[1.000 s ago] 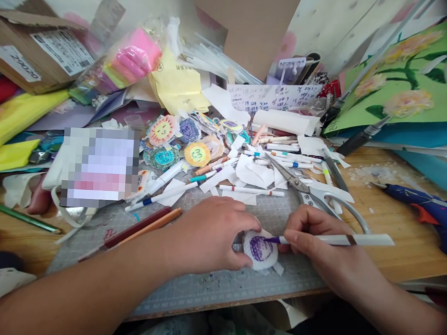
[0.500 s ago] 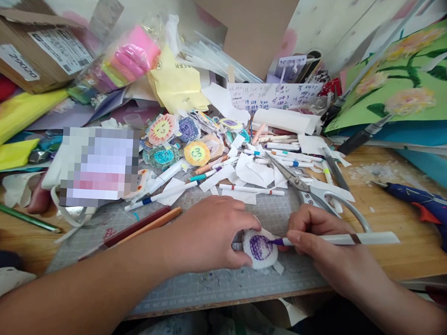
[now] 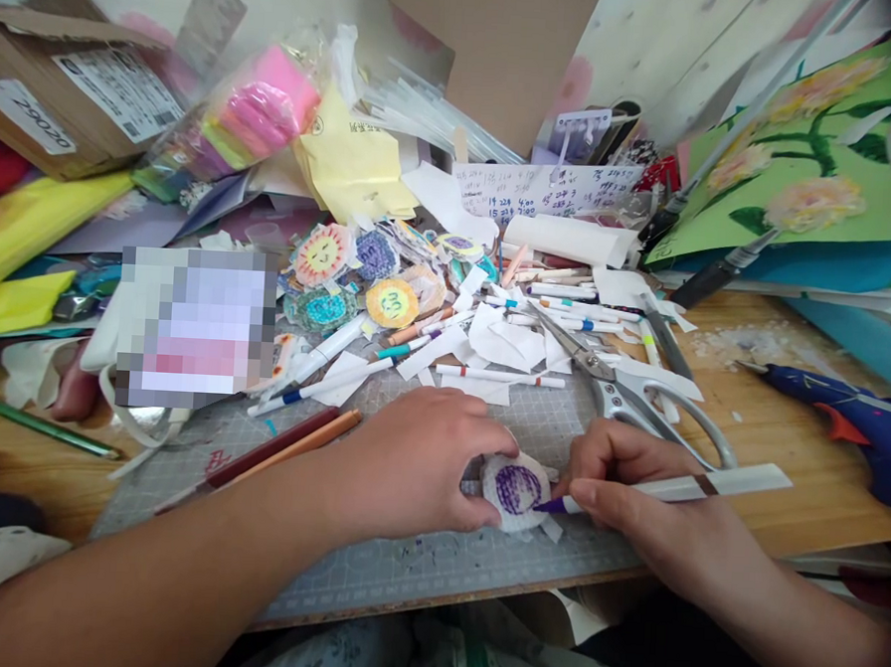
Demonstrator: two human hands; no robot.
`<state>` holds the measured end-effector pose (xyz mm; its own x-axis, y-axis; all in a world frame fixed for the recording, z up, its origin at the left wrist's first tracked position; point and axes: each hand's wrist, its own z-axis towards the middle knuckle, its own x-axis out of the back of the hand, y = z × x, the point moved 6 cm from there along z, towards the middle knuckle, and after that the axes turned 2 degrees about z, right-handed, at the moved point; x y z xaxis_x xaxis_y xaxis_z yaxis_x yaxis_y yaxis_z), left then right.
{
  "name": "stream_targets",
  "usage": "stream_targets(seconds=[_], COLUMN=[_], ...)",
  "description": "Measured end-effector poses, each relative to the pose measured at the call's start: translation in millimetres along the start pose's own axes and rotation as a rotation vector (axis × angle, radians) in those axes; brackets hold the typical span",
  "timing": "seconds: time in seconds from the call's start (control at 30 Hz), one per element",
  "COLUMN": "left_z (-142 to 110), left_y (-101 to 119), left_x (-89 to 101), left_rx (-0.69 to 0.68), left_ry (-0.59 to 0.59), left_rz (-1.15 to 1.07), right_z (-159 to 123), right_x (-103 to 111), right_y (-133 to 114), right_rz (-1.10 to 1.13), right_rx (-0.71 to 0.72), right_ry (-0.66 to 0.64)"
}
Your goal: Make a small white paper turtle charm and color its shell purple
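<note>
A small white textured disc [image 3: 516,492] with purple colouring in its middle lies near the front of the grey cutting mat [image 3: 433,572]. My left hand [image 3: 431,462] grips its left edge between thumb and fingers. In my right hand [image 3: 624,482] is a white felt-tip marker [image 3: 744,480] with a purple tip, held like a pen. The tip touches the right side of the purple area. Scissors [image 3: 600,367] lie just beyond my right hand. Past my left hand is a pile of coloured discs [image 3: 391,303], some with faces.
Markers [image 3: 501,376] and white paper scraps [image 3: 506,339] litter the mat's back. A blue glue gun [image 3: 837,404] lies on the wooden table at right. Left stand a blurred-out device [image 3: 199,321] and a cardboard box [image 3: 77,95]. Two pencil-like sticks [image 3: 290,450] lie beside my left forearm.
The marker tip has shifted slightly down across the disc, and my right hand has moved a little with it. The left hand keeps its hold.
</note>
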<state>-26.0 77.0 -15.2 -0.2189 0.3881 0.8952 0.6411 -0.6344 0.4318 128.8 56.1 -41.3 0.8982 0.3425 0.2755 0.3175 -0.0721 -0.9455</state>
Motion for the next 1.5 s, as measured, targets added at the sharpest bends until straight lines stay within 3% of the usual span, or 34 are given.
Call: stream_targets(seconds=[0.37, 0.6, 0.83, 1.5], left_z=[-1, -1, -1, 0], left_y=[0, 0, 0, 0], left_x=[-1.9, -0.6, -0.4, -2.3], left_rx=[-0.015, 0.0, -0.009, -0.016], left_ry=[0.001, -0.001, -0.003, -0.013], left_rz=[0.006, -0.014, 0.001, 0.018], right_z=[0, 2, 0, -1], right_x=[-8, 7, -1, -6], right_y=[-15, 2, -4, -5], right_rz=[-0.084, -0.016, -0.06, -0.024], right_rx=[-0.009, 0.015, -0.006, -0.01], right_ry=[-0.002, 0.118, 0.037, 0.034])
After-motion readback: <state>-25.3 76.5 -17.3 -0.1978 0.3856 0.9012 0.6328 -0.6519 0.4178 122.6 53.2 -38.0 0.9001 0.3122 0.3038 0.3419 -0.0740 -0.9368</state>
